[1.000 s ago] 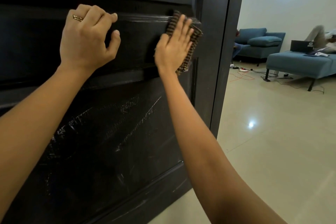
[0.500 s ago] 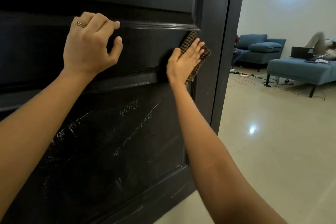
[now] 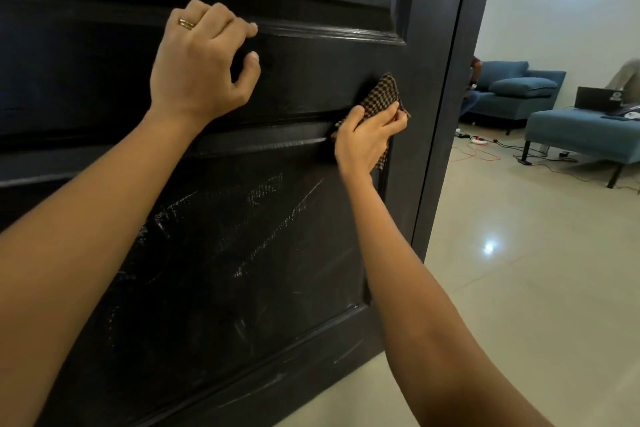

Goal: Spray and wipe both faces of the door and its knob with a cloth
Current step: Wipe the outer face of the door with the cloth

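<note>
Now right hand [image 3: 367,139] grips checked cloth [image 3: 386,92] against door [image 3: 242,253]; left hand [image 3: 201,69] curled, empty, seemingly braced higher.

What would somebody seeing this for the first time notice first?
The big dark door fills the left of the view, its lower panel streaked with pale wipe marks. Near its right edge the right hand grips a checked cloth against the wood, while the left hand, wearing a gold ring, rests higher up with curled fingers. Past the door, blue sofas stand on a shiny floor.
</note>
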